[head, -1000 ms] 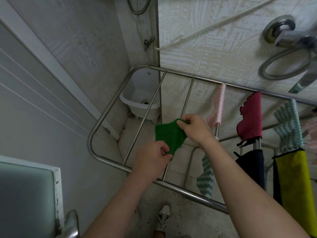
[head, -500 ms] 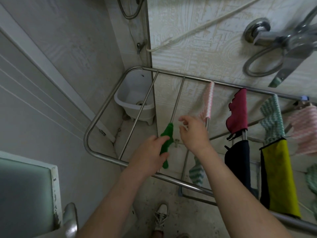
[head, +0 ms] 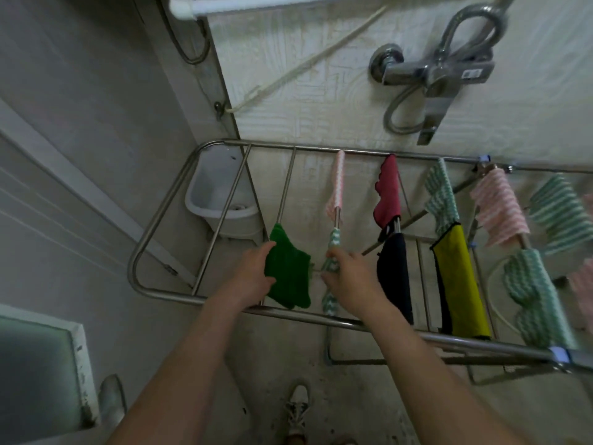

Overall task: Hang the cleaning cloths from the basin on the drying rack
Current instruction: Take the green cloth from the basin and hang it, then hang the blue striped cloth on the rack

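drying rack [head: 224, 303]: shiny smooth metal tubing | green cloth [head: 288, 271]: matt fuzzy fabric | yellow cloth [head: 462, 277]: soft matt fabric, dark trim | basin [head: 221, 200]: smooth pale plastic | wall [head: 321, 75]: embossed rough tile | tap [head: 430, 72]: glossy chrome | floor [head: 353, 396]: rough stained concrete

**Steel rack, cloths over its rails**

The drying rack [head: 167, 220] carries cloths on its cross rails — a green cloth [head: 288, 271], a pink striped cloth [head: 337, 184], a red cloth [head: 389, 194], a navy cloth [head: 394, 274] and a yellow cloth [head: 462, 277]. More striped ones hang further right.
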A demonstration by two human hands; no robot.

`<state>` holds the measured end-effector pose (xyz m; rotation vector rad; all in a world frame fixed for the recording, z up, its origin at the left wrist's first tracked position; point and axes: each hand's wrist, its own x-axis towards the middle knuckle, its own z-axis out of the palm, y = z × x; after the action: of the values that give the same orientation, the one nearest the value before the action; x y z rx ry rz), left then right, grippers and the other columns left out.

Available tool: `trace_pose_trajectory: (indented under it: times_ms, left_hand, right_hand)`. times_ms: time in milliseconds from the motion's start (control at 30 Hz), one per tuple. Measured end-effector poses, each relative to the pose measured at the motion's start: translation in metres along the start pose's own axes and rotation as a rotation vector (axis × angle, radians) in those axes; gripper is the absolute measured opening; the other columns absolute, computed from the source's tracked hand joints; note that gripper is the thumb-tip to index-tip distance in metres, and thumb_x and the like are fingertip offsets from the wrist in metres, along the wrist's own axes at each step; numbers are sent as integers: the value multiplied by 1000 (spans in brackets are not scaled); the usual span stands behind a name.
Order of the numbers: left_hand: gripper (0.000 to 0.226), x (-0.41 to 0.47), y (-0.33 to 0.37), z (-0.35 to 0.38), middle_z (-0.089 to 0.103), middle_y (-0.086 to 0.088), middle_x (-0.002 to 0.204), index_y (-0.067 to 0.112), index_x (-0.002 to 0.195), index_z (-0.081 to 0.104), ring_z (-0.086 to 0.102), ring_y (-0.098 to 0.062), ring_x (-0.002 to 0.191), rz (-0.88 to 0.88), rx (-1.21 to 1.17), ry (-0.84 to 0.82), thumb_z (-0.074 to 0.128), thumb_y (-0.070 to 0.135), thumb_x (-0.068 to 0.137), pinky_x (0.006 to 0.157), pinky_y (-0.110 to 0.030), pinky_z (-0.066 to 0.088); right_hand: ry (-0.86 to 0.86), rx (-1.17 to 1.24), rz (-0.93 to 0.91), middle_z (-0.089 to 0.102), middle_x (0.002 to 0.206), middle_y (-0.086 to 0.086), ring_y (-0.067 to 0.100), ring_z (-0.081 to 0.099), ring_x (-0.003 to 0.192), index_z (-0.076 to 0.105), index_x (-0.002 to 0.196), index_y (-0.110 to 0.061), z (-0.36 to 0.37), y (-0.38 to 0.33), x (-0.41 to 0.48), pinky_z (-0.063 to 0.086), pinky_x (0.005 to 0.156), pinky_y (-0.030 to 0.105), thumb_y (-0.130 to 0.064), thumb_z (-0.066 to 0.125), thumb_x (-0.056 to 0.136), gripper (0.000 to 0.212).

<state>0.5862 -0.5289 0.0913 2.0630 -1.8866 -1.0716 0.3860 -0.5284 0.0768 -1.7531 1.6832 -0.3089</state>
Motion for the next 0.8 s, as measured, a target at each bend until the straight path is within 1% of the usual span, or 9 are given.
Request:
trace_pose_trajectory:
  times_ms: [67, 133, 233, 333, 467, 533, 633, 700, 800]
  left_hand:
    - [66, -2, 4, 2, 42, -13, 139, 24, 145, 28, 47, -28, 122, -11, 107, 88, 61, 16, 88, 100, -39, 42]
    - [53, -8, 13, 3, 49, -12, 130, 22, 140, 39, 50, -28, 115, 24, 172, 247, 57, 19, 90, 93, -39, 45]
    - [32, -22, 47, 9, 59, -6, 111, 20, 123, 57, 56, -22, 94, 157, 85, 422, 52, 17, 91, 76, -31, 44]
    - [22, -32, 91, 17, 65, 2, 91, 20, 106, 69, 57, -14, 78, 299, -34, 473, 52, 16, 92, 68, -24, 38]
    - [19, -47, 145, 38, 62, 8, 67, 28, 96, 69, 52, -3, 58, 466, -218, 390, 54, 18, 92, 56, -22, 39]
    - [20, -52, 173, 57, 56, 8, 58, 31, 90, 68, 49, -3, 53, 578, -268, 334, 55, 17, 91, 51, -18, 36]
    - [27, -59, 213, 90, 47, 5, 53, 37, 81, 65, 41, -7, 48, 714, -341, 203, 57, 12, 88, 49, -22, 31]
    - [24, -64, 233, 113, 42, 4, 51, 35, 82, 66, 38, -7, 47, 770, -337, 104, 58, 14, 88, 49, -24, 31]
    - [21, -71, 253, 147, 42, 6, 48, 25, 91, 68, 39, -5, 45, 842, -303, -6, 55, 10, 90, 47, -21, 29]
  right_hand:
    - [27, 53, -21, 50, 120, 7, 25, 56, 102, 42, 137, -24, -9, 5, -11, 50, 89, 39, -33, 56, 93, 47]
    - [62, 99, -40, 53, 114, 5, 22, 56, 97, 43, 138, -24, -21, 12, -23, 50, 85, 36, -31, 55, 94, 46]
    - [157, 129, -28, 57, 109, 4, 17, 56, 93, 51, 131, -19, -39, 26, -45, 47, 78, 30, -28, 55, 94, 38]
    - [230, 196, -10, 61, 98, 1, 15, 57, 86, 59, 121, -15, -57, 36, -70, 45, 73, 27, -28, 54, 95, 29]
    - [346, 280, 12, 67, 82, 2, 17, 61, 76, 67, 103, -16, -78, 50, -109, 50, 71, 34, -23, 56, 93, 16]
    - [395, 302, 50, 65, 73, -2, 14, 60, 68, 68, 95, -18, -90, 65, -130, 48, 65, 31, -21, 57, 92, 12]
    - [509, 340, 132, 62, 66, -9, 3, 55, 61, 68, 88, -24, -108, 90, -160, 44, 60, 21, -21, 57, 92, 12]
    - [612, 379, 169, 59, 62, -12, 1, 54, 59, 66, 83, -29, -118, 107, -179, 43, 61, 22, -19, 59, 91, 14]
    - [728, 453, 263, 59, 59, -11, 0, 54, 57, 65, 79, -27, -128, 130, -213, 45, 60, 24, -14, 59, 91, 18]
